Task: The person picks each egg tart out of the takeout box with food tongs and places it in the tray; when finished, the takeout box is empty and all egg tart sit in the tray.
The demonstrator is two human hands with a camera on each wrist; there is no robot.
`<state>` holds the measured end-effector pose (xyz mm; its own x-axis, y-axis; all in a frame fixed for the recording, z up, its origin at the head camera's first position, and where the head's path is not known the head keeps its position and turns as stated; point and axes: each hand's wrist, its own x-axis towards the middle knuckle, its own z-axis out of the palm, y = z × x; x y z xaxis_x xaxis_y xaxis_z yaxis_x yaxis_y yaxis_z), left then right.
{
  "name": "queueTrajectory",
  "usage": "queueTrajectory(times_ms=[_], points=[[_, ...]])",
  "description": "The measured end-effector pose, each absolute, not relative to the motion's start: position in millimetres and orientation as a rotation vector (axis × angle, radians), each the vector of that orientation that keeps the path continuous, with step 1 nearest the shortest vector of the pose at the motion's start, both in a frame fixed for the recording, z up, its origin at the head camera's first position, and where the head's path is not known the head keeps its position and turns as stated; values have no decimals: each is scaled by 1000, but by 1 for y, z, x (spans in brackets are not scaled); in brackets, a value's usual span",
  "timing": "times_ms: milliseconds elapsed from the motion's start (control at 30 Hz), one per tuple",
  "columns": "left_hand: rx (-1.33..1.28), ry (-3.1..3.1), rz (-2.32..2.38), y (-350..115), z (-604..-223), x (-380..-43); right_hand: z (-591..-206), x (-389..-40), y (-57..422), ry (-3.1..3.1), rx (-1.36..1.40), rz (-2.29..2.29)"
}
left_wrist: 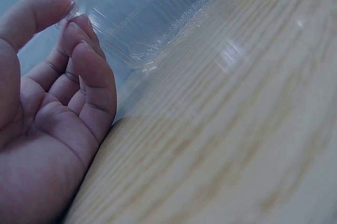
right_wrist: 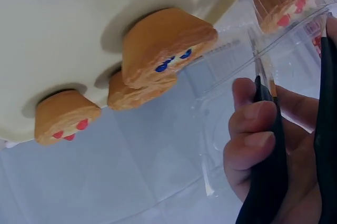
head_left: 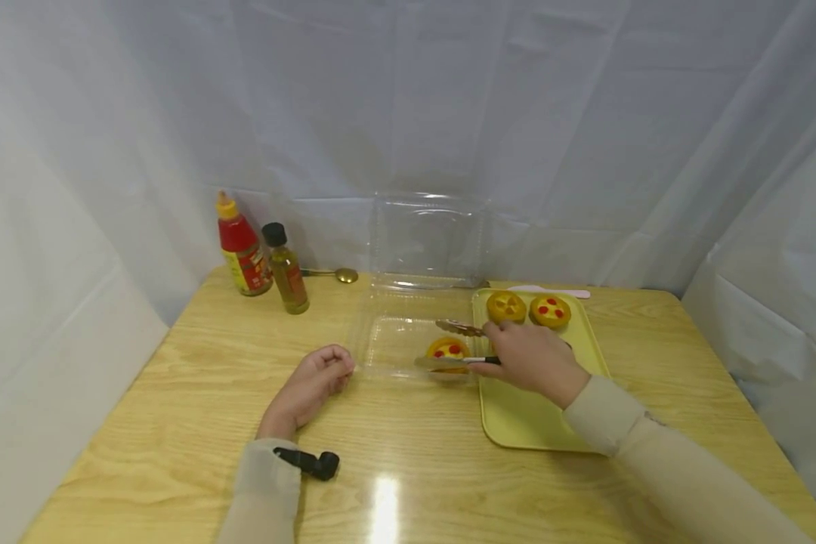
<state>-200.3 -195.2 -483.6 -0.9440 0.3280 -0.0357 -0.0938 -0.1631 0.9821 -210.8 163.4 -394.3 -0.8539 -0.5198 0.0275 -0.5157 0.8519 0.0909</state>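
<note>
My right hand [head_left: 533, 359] grips black-handled tongs [head_left: 459, 328], whose two arms stand spread on either side of a small tart [head_left: 447, 347] with red dots. That tart sits in the right part of an open clear plastic container [head_left: 394, 355]. With thumb and fingertips, my left hand [head_left: 316, 381] pinches the container's left front rim, as the left wrist view shows close up. On the yellow tray [head_left: 517, 415] are a tart with a wedge pattern [head_left: 506, 307] and another red-dotted tart [head_left: 551, 310]. A blue-dotted tart [right_wrist: 166, 50] shows in the right wrist view; my right hand covers it in the head view.
A red sauce bottle [head_left: 241, 249] with a yellow cap and an oil bottle [head_left: 287, 276] with a black cap stand at the back left. Behind them lies a gold spoon [head_left: 345, 276]. A pink utensil [head_left: 557, 292] lies behind the tray. White curtains surround the wooden table [head_left: 197, 400].
</note>
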Motion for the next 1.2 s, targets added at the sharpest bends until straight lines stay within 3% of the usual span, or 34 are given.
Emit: queueTrajectory(times_ms=[833, 1200], points=[[268, 1818, 2198, -195, -487, -203, -381, -215, 144, -3121, 826, -20], [228, 1854, 2181, -195, -486, -202, -395, -213, 155, -2999, 784, 34]])
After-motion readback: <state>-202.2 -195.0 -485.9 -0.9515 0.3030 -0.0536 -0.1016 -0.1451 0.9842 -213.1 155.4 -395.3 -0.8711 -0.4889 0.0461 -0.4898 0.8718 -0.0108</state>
